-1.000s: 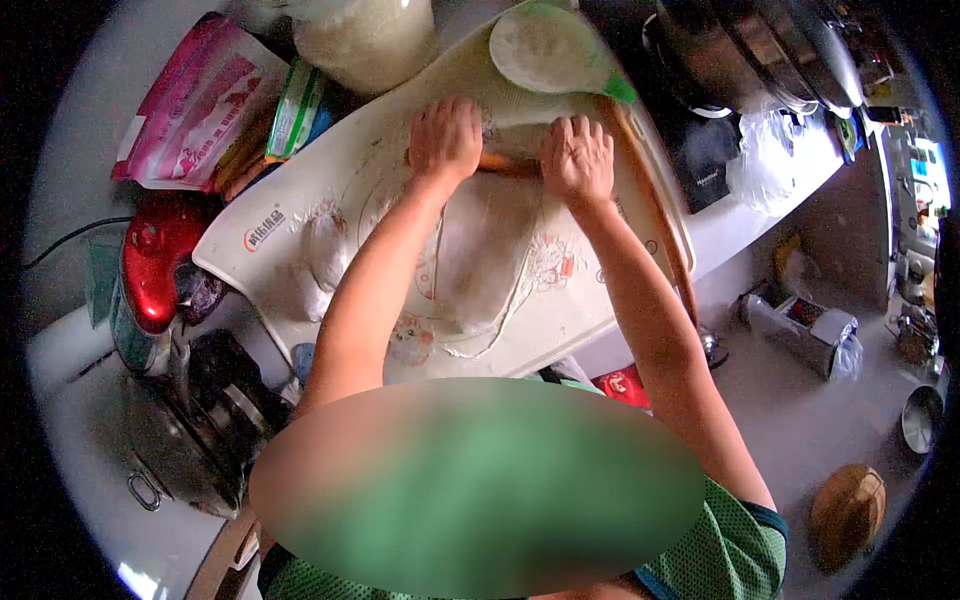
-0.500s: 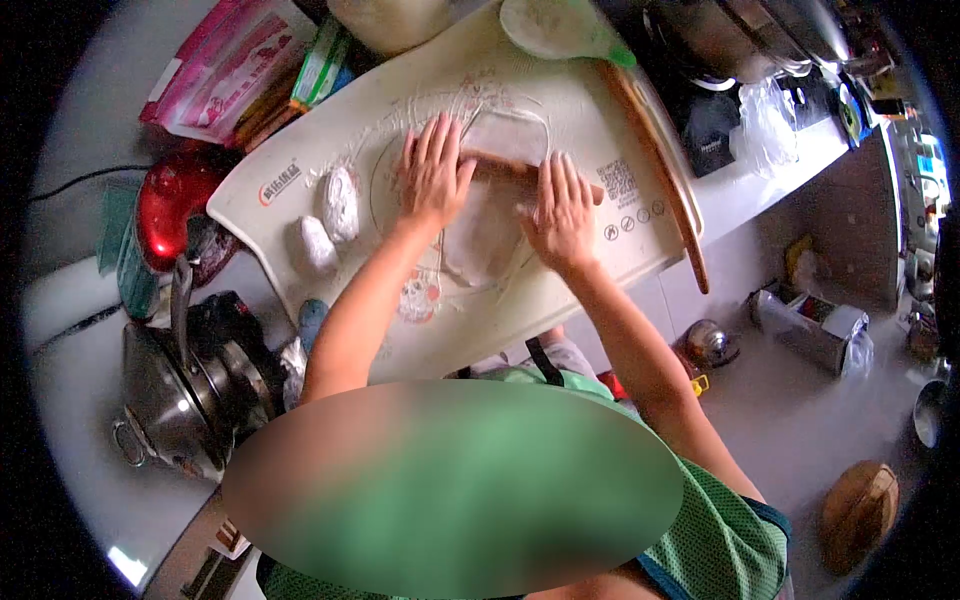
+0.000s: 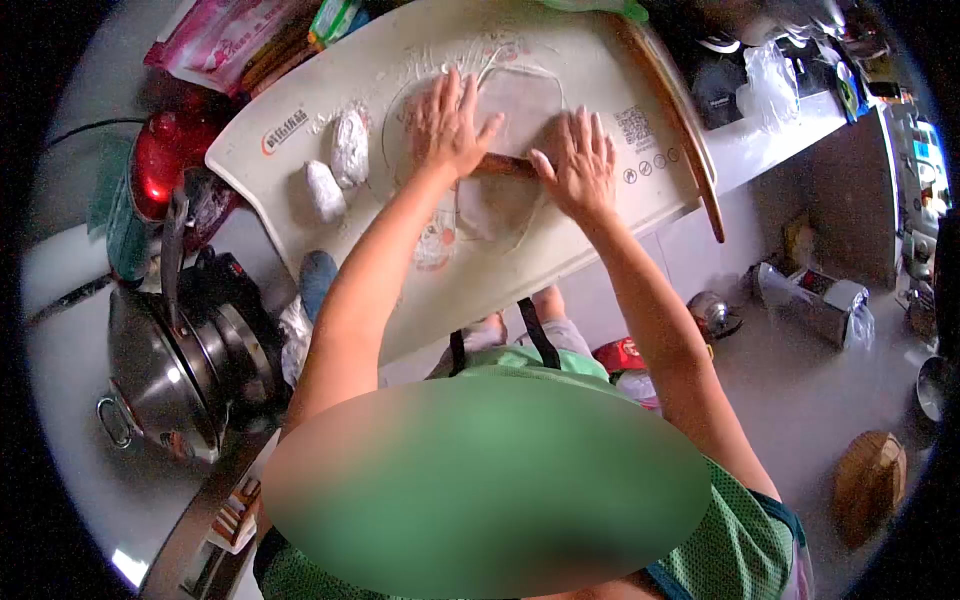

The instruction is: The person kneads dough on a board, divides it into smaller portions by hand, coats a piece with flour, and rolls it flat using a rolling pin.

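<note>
A flattened sheet of dough (image 3: 520, 105) lies on the cream kneading mat (image 3: 590, 70). Across it rests a short wooden rolling pin (image 3: 505, 166), its ends hidden under my palms. My left hand (image 3: 450, 125) presses on the pin's left end, fingers stretched out and spread flat. On the other end lies my right hand (image 3: 582, 168), also flat with fingers apart. Left of the dough sit two pale, floury lumps, a longer lump (image 3: 350, 147) and a shorter lump (image 3: 325, 190).
A long wooden stick (image 3: 680, 125) lies along the mat's right edge. Metal cookware (image 3: 165, 370) and a shiny red object (image 3: 160, 165) stand at left. Pink packaging (image 3: 225, 40) is at the back left. A white plastic bag (image 3: 770, 85) sits at the right.
The rolling pin now lies lower on the dough, with more of the sheet showing above it. My hands stay flat on it, the heels of the palms now over the pin. The view has shifted.
</note>
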### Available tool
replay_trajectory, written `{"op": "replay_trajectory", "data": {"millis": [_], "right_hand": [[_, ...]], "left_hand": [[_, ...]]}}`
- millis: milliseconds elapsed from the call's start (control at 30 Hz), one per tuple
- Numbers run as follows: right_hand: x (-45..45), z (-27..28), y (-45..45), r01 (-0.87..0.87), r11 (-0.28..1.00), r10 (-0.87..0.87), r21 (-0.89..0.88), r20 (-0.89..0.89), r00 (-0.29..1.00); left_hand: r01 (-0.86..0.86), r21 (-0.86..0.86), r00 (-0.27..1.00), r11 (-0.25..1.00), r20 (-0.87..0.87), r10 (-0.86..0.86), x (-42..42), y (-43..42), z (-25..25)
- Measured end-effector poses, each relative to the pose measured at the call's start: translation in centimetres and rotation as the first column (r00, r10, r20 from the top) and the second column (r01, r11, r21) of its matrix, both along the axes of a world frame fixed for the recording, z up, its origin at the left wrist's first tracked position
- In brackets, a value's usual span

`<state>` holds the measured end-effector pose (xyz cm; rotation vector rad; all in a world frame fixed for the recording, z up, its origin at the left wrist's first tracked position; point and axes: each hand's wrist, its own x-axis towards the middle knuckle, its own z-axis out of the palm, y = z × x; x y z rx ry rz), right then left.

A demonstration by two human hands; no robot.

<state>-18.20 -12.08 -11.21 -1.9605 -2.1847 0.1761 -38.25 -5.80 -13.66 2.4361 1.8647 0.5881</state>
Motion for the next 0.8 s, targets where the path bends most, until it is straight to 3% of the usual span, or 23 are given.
{"op": "replay_trajectory", "data": {"millis": [67, 233, 300, 367, 433, 467, 500, 567, 700, 800], "right_hand": [[-1.1, 0.7, -2.7, -0.025, 0.999, 0.026, 0.027, -0.043, 0.999], [-1.6, 1.5, -11.3, -0.171, 0.979, 0.162, -0.111, -0.092, 0.983], [-1.5, 2.6, -12.8, -0.278, 0.957, 0.262, -0.08, -0.165, 0.951], [-0.2, 0.8, -11.2, -0.321, 0.929, 0.26, -0.182, -0.296, 0.919], [-0.5, 1.2, -8.1, -0.117, 0.989, 0.087, -0.088, -0.288, 0.954], [-1.2, 0.4, -6.8, -0.006, 0.992, 0.016, 0.127, -0.077, 0.997], [-2.0, 0.4, -6.9, -0.004, 0.992, 0.014, 0.125, -0.079, 0.997], [-3.0, 0.4, -7.1, 0.006, 0.999, -0.004, 0.053, -0.033, 0.999], [-3.8, 1.1, -11.3, -0.082, 0.995, 0.08, -0.057, -0.036, 0.996], [-4.0, 1.2, -14.8, -0.146, 0.988, 0.145, -0.039, -0.041, 0.989]], "left_hand": [[0.048, -0.064, 0.997, 0.997, -0.05, -0.051, -1.2, -3.1, 1.6], [0.194, -0.2, 0.969, 0.961, -0.111, -0.219, -4.2, -10.5, 3.4], [0.267, -0.167, 0.961, 0.949, -0.02, -0.274, -5.3, -12.3, 3.2], [0.292, -0.141, 0.955, 0.946, -0.019, -0.297, -5.8, -12.1, 3.1], [0.319, -0.398, 0.943, 0.86, 0.224, -0.246, -5.8, -9.3, 3.2], [0.234, -0.223, 0.962, 0.946, 0.195, -0.192, -4.8, -8.2, 3.4], [0.236, -0.226, 0.962, 0.945, 0.194, -0.194, -4.3, -8.1, 3.4], [0.124, -0.03, 0.986, 0.992, -0.105, -0.126, -3.7, -8.2, 3.1], [0.111, -0.104, 0.992, 0.988, -0.051, -0.117, -5.5, -13.3, 3.2], [0.127, -0.146, 0.991, 0.981, -0.027, -0.133, -6.8, -17.1, 3.2]]}}
